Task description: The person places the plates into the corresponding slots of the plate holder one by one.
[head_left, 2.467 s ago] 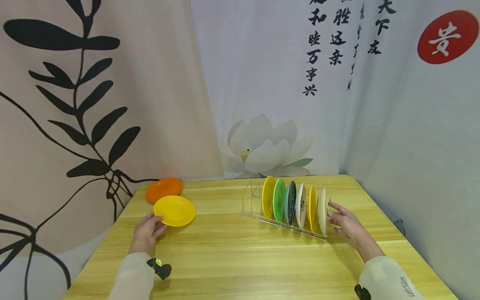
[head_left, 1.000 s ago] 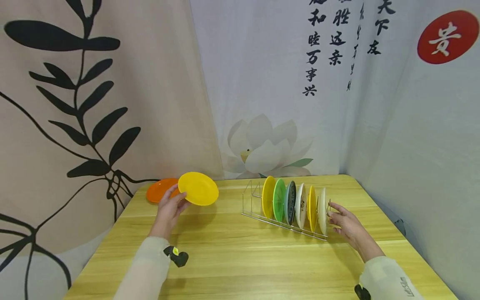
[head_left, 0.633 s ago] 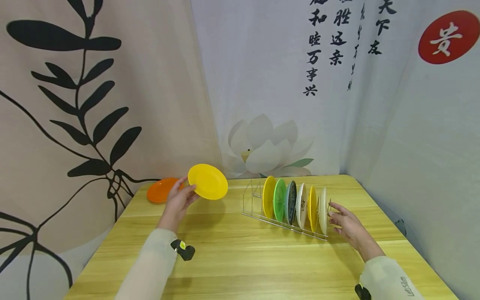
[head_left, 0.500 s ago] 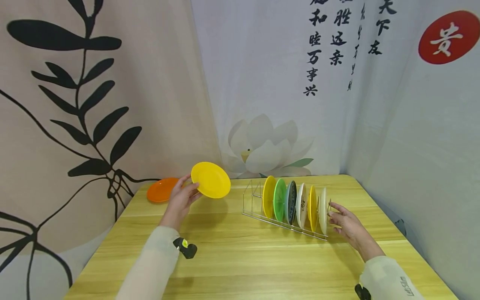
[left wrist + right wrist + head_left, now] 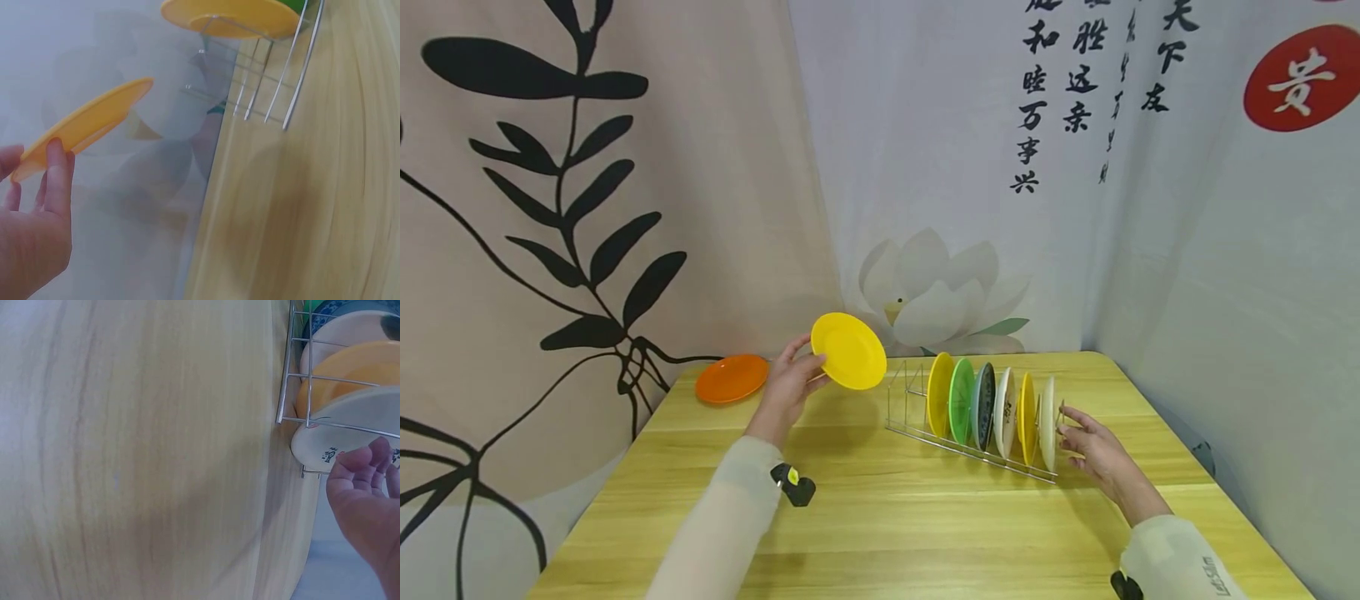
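My left hand grips a yellow plate by its left rim and holds it tilted in the air, left of a wire rack. In the left wrist view the thumb lies over the yellow plate's edge, with the rack's wires beyond. The rack holds several upright plates, from a yellow one to a white one. My right hand rests at the rack's right end, fingers loosely bent against it. The right wrist view shows those fingers beside the white plate.
An orange plate lies flat at the far left of the wooden table. Printed curtains close in behind and on both sides. The rack has free slots at its left end.
My left hand has lifted the yellow plate off the table and carried it up and to the right, toward the rack. The right hand has stayed at the rack's end.
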Tool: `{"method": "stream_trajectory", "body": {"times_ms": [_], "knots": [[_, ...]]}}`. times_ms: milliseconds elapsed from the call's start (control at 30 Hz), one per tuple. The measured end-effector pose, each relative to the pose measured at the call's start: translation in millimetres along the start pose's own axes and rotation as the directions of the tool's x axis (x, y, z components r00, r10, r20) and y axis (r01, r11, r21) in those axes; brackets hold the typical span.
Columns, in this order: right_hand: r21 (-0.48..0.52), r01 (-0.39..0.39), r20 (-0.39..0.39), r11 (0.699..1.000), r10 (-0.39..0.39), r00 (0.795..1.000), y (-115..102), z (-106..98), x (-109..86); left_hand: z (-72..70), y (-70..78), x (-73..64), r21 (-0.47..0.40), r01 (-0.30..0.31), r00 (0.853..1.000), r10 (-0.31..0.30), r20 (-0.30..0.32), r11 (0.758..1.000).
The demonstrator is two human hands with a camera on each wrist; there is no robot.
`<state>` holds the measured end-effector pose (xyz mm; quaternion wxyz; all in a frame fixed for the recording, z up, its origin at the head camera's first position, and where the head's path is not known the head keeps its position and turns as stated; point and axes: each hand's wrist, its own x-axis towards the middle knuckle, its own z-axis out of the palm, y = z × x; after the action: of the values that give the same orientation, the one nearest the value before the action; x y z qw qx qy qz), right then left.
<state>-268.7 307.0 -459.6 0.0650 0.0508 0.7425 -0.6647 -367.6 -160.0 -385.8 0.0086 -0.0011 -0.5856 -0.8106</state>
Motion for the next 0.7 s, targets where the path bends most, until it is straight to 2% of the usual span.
{"method": "stream_trajectory", "body": {"times_ms": [267,700], "knots": [[0.014,0.006,0.001,1.000,-0.006,1.000,1.0,-0.6,1.6,23.5,-5.6,3.5,0.006,-0.002,0.999,0.001,0.034,1.000],[-0.006,-0.008,0.001,1.000,0.008,1.000,1.8,-2.1,2.5,53.4,-15.3,6.6,0.084,-0.001,0.996,-0.007,0.090,0.996]]}}
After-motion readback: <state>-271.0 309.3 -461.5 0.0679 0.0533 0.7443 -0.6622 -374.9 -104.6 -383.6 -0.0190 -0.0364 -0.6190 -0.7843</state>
